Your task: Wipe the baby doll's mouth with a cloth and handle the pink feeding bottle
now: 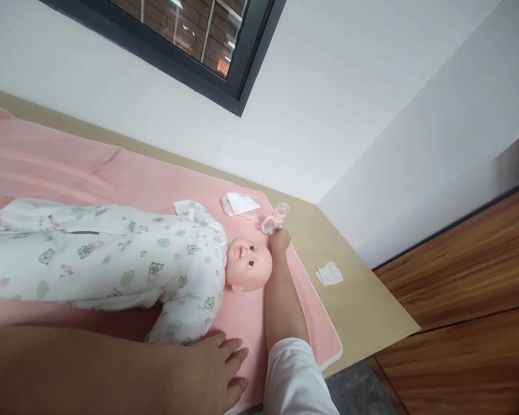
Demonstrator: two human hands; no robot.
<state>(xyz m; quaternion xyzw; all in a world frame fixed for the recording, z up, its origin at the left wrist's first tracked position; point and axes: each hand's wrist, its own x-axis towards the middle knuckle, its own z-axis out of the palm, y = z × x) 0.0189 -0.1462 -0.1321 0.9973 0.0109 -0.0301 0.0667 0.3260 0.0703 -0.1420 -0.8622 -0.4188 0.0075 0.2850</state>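
A baby doll (249, 265) lies on its back in a white suit (130, 253) with green and pink animal prints. Beyond its head, my right hand (281, 238) reaches across the blanket and closes on the base of a clear baby bottle (275, 218) with a pale pink collar and see-through cap. The bottle leans slightly right; my fingers partly hide its lower end. My left hand (222, 372) rests palm down on the pink blanket (246, 314), beside the doll's near sleeve, with its fingers spread and holding nothing.
A tissue pack (241, 204) lies on the blanket left of the bottle. A crumpled white tissue (329, 274) sits on the tan tabletop (367, 300) at right. The white wall and a dark window frame (237, 95) stand behind; wooden panels (471, 288) are at right.
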